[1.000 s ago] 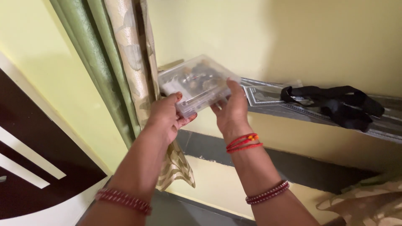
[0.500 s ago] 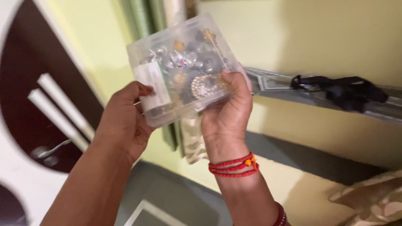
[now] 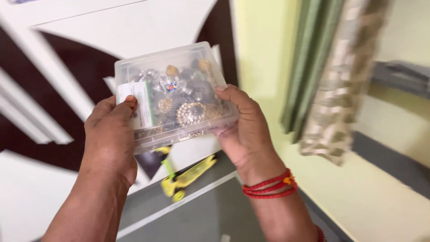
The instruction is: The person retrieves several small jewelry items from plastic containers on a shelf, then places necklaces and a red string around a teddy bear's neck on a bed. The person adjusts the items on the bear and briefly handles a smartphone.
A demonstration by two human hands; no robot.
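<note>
A clear plastic box (image 3: 174, 92) filled with several gold and silver jewellery pieces is held up in front of me, its lid closed, a white and green label on its left part. My left hand (image 3: 109, 134) grips its left edge, thumb on the label. My right hand (image 3: 244, 127) grips its right edge, thumb on the lid. Red thread bands circle my right wrist.
A yellow toy scooter (image 3: 186, 177) lies on the grey floor below the box. A white and dark brown panelled door (image 3: 58, 67) fills the left. Green and beige curtains (image 3: 331, 85) hang at the right against a yellow wall, with a grey ledge (image 3: 401, 76) behind.
I lifted the box off the grey ledge and turned left with it. The ledge and the black strap have slid out to the right; the door and scooter came into view.
</note>
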